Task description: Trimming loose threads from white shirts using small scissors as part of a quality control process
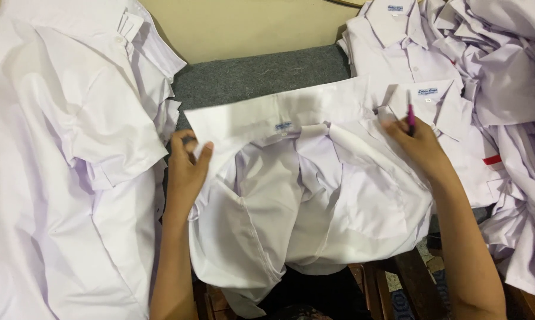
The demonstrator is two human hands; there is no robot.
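So the white shirt (315,195) sits dead centre of the frame, spread over a grey felt-covered table (261,74) with its lower half drooping off the near edge toward the bottom of the picture. The collar (279,115) is flipped up and stretched flat in a long band running from left-centre up toward the right, with a small blue label in the middle of it. Below that the fabric is pretty rumpled, and a sleeve hem hangs down at the lower left.

The left hand (187,172) is at the left end of the collar, thumb on top and fingers tucked under, pinching the cloth. The right hand (418,145) is pressed on the right end of the collar and is also gripping a pink pen (410,117) that pokes straight up out of the fist.

Room-wise it's tight. A big pile of white shirts (72,166) fills the whole left side and touches the left wrist area. Another folded shirt (406,56) lies in the upper right, just beyond the collar, and a messy heap of white garments (510,118) crowds the right edge. The only bare patch of grey is the strip above the collar, top centre, up to a beige wall (249,26).
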